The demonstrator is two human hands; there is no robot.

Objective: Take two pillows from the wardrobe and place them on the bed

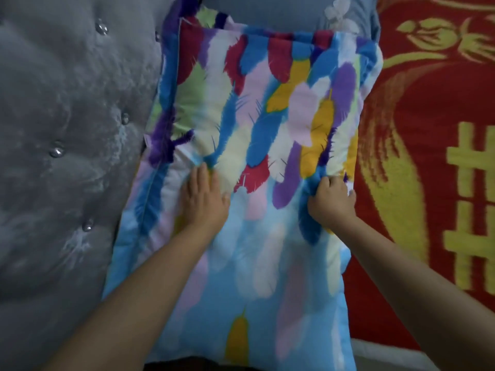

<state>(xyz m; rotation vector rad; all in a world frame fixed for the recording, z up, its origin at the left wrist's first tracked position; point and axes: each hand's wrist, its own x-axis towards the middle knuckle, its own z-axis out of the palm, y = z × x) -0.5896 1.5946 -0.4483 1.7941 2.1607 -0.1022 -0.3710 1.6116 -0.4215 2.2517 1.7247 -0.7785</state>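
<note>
A large pillow (257,124) with a bright feather print in blue, red, yellow and purple fills the middle of the view, lying lengthwise between the headboard and the bed cover. My left hand (203,199) rests flat on its left part, fingers together. On the pillow's right edge my right hand (332,202) is closed in a fist, pinching a fold of the fabric. Behind its top edge a second pillow (294,14), grey-blue with pale flowers, shows partly.
A grey tufted headboard (67,129) with shiny buttons takes up the left side. To the right lies a red bed cover (434,129) with yellow patterns. A pale strip of bed edge (388,354) shows at the bottom right.
</note>
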